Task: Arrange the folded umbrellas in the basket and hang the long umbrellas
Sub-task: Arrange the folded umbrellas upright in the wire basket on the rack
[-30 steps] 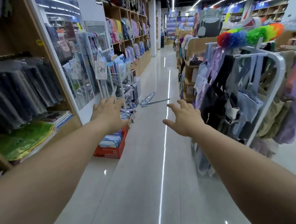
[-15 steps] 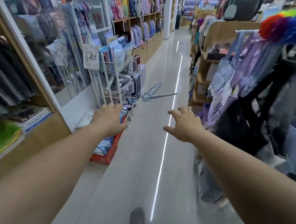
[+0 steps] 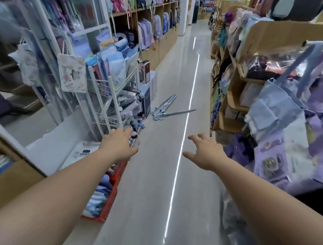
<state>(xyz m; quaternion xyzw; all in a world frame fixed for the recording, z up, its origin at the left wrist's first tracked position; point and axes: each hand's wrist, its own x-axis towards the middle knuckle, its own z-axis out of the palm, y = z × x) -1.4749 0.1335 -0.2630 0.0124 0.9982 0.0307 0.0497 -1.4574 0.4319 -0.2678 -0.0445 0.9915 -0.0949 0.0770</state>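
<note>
1. Left hand (image 3: 119,144): released, fingers nearly straight, palm down, holding nothing. It hovers in front of the foot of a white wire rack (image 3: 111,94); I can't tell if the fingertips touch anything there.
2. Right hand (image 3: 205,152): released, fingers spread and slightly bent, thumb out at 9 o'clock, nothing in it, over bare floor (image 3: 152,186).
3. Both arms are stretched forward and come in from the bottom corners, forearms bare.
4. Long umbrellas (image 3: 165,108): a pale grey-blue bundle lying flat on the floor at 12 o'clock from the hands, well apart from both. Hooked handles point toward the camera and one shaft splays out to 3 o'clock.
5. Folded umbrellas (image 3: 128,102): stacked on the rack's middle shelf at 11 o'clock from the left hand, with a few more heaped at the rack's foot.
6. Red basket (image 3: 112,199): on the floor under the left forearm, holding blue and white folded items.
7. Tote bags (image 3: 273,107) hang at 3 o'clock.
</note>
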